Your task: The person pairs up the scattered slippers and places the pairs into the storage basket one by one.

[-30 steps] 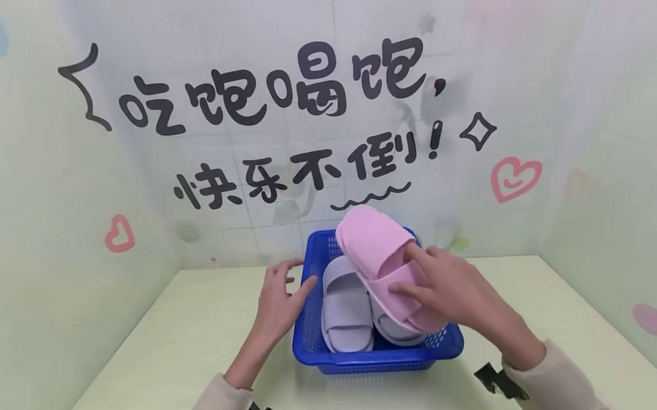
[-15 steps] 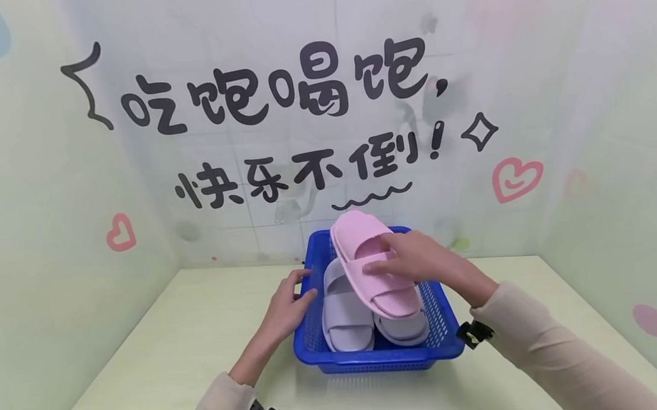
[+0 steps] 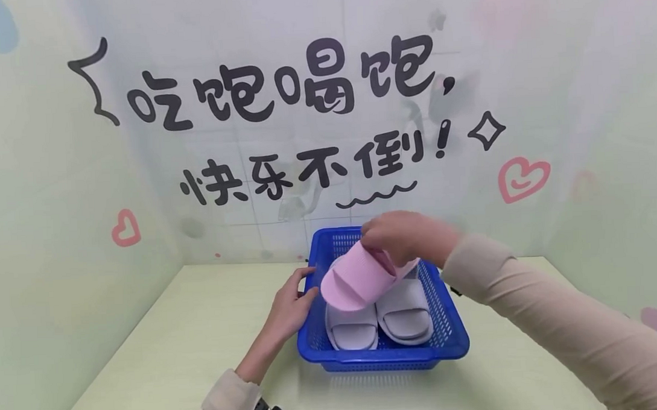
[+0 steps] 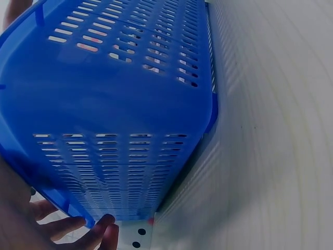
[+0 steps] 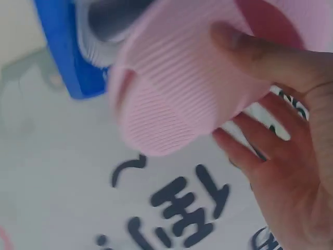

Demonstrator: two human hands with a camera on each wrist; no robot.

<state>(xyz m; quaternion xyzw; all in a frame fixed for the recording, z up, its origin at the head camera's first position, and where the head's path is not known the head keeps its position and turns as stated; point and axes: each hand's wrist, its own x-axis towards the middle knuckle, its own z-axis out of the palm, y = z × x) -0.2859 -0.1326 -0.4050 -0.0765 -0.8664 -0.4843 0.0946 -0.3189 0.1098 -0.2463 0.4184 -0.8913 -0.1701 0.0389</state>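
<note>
My right hand (image 3: 402, 232) holds a pink open-toe slipper (image 3: 361, 282) over the blue basket (image 3: 388, 355), its toe tilted down to the lower left. In the right wrist view, the thumb presses the ribbed strap of the pink slipper (image 5: 177, 67), while the other fingers lie along its far side. Below it, two pale grey slippers (image 3: 405, 299) lie side by side in the basket, the left one partly covered by the pink slipper. At the left rim, my left hand (image 3: 291, 309) grips the basket; its fingers (image 4: 62, 229) reach outside the perforated wall.
The basket stands on a pale wood-grain table (image 3: 202, 330), close to the back wall. Printed wall sheets (image 3: 279, 44) with black lettering and pink hearts enclose the table at the back and both sides.
My right hand has swung over toward the back of the basket and turned the pink slipper, so its toe now points lower left. The left hand has closed in on the rim.
</note>
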